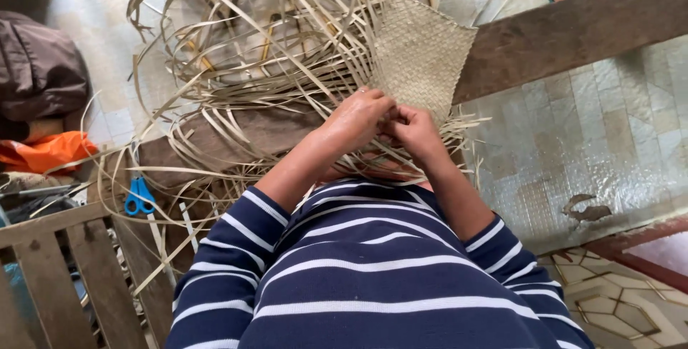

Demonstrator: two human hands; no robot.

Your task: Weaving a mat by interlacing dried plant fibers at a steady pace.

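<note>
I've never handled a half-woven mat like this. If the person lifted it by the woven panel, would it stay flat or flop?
The woven panel would probably hold fairly flat, since its strips interlock tightly. The loose strips look thin and already curl and splay, so they would likely droop and tangle. It all looks dry and thin, so probably light. Both hands, left and right, pinch strips at the panel's edge.

Pale tiled floor, dark wooden beam, slatted wooden frame in daylight.

A navy top with thin white stripes (long sleeves pushed up the forearms); bare hands.
</note>
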